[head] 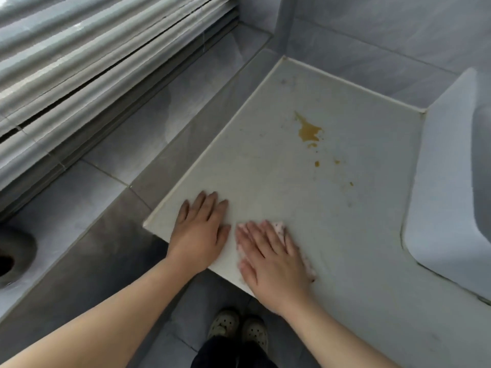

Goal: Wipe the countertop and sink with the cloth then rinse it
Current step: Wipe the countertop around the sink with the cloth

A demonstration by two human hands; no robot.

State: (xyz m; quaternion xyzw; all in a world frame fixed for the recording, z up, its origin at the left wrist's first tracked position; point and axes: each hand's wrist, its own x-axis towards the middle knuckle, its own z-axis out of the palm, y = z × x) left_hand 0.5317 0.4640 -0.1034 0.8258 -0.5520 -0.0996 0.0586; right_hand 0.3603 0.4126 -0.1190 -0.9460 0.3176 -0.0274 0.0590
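Beneath the flat, straight-fingered right hand (273, 257), a pink cloth (279, 224) lies pressed on the pale stone bench (345, 221); the flat left hand (199, 229) braces alongside. An amber spill (308, 131) lies ahead, nearer the right hand.

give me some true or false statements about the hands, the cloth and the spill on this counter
1. The right hand presses flat on the pink cloth. True.
2. The left hand grips the cloth too. False: it rests bare on the countertop, beside the cloth.
3. The brown spill lies beyond both hands, apart from the cloth. True.
4. The cloth lies in the sink. False: it is on the countertop, left of the sink.
5. Both hands are curled into fists. False: the fingers of both are straight.
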